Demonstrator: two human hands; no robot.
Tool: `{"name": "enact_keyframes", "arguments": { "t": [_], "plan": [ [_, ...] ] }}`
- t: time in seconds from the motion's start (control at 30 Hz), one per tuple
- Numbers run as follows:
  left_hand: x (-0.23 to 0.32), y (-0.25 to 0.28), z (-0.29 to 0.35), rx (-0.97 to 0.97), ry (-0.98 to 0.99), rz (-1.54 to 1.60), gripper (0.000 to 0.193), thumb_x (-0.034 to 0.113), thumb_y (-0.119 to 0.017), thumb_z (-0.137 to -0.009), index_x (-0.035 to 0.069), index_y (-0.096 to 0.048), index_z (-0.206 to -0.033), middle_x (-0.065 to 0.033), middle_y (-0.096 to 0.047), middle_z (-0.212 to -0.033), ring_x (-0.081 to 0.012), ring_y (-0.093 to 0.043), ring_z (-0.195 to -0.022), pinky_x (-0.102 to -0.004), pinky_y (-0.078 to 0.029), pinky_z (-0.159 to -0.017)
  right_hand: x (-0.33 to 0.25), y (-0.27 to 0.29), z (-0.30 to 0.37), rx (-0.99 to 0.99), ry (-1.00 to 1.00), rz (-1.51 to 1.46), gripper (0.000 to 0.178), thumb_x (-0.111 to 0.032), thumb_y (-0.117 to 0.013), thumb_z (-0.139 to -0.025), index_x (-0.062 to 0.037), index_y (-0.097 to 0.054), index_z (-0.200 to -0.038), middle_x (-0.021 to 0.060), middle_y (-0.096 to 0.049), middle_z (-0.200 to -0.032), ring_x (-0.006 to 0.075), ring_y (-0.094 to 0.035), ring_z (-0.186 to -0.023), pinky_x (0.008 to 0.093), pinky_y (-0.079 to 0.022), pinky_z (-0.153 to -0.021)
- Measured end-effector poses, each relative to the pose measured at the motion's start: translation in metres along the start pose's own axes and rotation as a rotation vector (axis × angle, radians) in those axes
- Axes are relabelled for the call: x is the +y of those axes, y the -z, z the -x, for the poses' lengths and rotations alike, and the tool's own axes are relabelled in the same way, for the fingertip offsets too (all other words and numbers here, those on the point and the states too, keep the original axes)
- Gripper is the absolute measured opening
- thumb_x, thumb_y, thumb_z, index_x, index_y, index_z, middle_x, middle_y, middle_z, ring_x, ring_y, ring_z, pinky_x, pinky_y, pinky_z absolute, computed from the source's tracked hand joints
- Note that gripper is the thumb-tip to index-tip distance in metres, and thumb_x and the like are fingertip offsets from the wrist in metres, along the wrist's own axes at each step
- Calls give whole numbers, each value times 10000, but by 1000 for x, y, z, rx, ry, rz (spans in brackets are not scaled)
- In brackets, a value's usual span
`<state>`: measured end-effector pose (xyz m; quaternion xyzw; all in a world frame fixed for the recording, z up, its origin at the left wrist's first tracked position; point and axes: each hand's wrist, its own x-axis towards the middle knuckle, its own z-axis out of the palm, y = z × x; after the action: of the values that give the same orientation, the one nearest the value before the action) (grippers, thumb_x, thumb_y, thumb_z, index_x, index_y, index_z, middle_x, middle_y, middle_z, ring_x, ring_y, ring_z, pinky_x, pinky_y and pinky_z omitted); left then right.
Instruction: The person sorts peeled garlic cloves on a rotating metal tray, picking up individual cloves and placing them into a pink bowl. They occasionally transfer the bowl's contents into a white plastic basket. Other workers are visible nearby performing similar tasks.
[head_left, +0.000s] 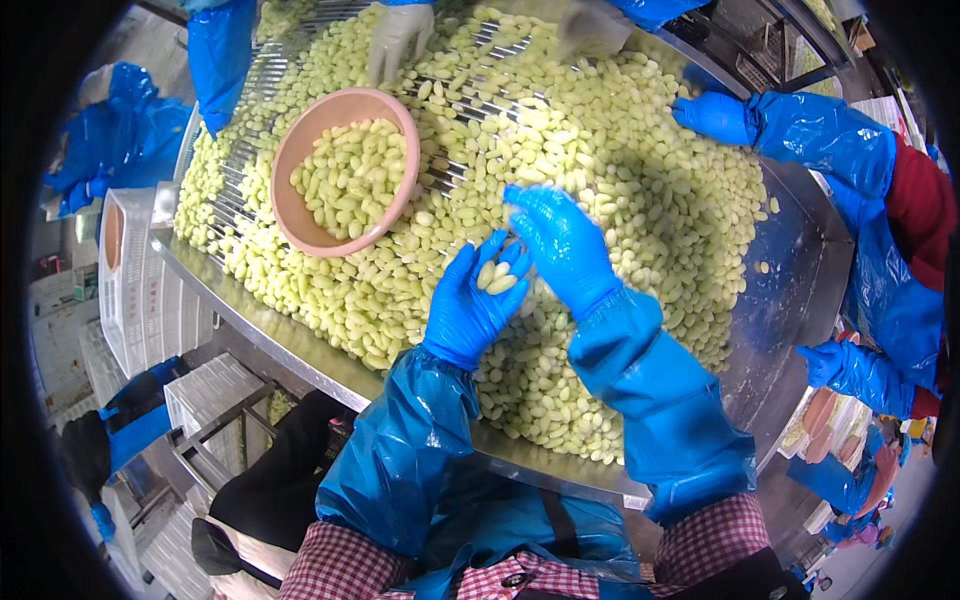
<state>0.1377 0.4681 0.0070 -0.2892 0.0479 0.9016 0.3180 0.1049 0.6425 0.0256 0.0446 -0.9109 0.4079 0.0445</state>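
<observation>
A thick layer of pale green, oval grapes [560,150] covers the metal sorting table in front of me. My left hand [470,305], in a blue glove, is cupped palm up around a few grapes [494,278] that show between its fingers. Close by on its right, my right hand [565,240] hovers over the pile, back upward, with its fingers stretched toward the upper left. Nothing shows in the right hand, though its underside is hidden. A pinkish-brown bowl [290,190] holding more grapes rests on the layer, beyond my left hand.
The table's metal rim [290,365] runs between my body and the grapes. Across the table is a co-worker's white-gloved hand [402,40]; another's blue-gloved hand [715,118] touches the pile at the right. White crates [150,285] stand at the left.
</observation>
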Motion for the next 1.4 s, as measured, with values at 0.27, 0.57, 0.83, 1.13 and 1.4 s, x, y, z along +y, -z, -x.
{"name": "enact_keyframes", "arguments": {
  "t": [0.27, 0.57, 0.83, 1.13, 1.4],
  "plan": [
    [23, 22, 19, -131, 32, -6, 431, 214, -500, -1012, 53, -454, -1409, -160, -578, -1230, -266, -616, -1038, -311, -571, -753, 55, -35, -61, -46, -142, 359, 175, -148, -638, -846, -100, -678, -1009, 150, -628, -978, 348, -635, -860, 432, -526, -775],
    [42, -55, 64, 20, -303, 109, 491, 207, -506, -997, -22, -401, -1418, -178, -480, -1395, -307, -465, -1296, -409, -491, -999, -32, 9, 50, -82, -300, -360, 369, -141, -656, -913, -159, -627, -1280, 58, -624, -1132, 150, -613, -936, 285, -518, -794],
    [90, -90, 110, 262, -1104, -998, 548, 404, -335, -1030, 56, -418, -1445, -92, -404, -1506, -220, -305, -1427, -444, -149, -1185, 68, 62, 11, 321, -224, 294, 359, -157, -577, -937, -156, -591, -1295, 124, -586, -1247, 320, -603, -1098, 378, -492, -924],
    [-22, -26, 83, 308, -256, -825, 415, 274, -449, -1022, 26, -525, -1346, -86, -552, -1368, -225, -535, -1227, -383, -392, -1052, 127, 20, -70, -140, -198, 510, 246, -290, -520, -946, -167, -650, -1114, 177, -680, -934, 416, -649, -854, 493, -527, -736],
    [-21, -16, 61, 177, -88, -378, 478, 310, -465, -1021, 12, -449, -1394, -124, -562, -1317, -286, -562, -1175, -388, -445, -1014, 11, 43, -10, -102, -258, -239, 351, -292, -563, -944, -145, -628, -1255, 164, -644, -1187, 343, -627, -1060, 429, -505, -908]
  ]
}}
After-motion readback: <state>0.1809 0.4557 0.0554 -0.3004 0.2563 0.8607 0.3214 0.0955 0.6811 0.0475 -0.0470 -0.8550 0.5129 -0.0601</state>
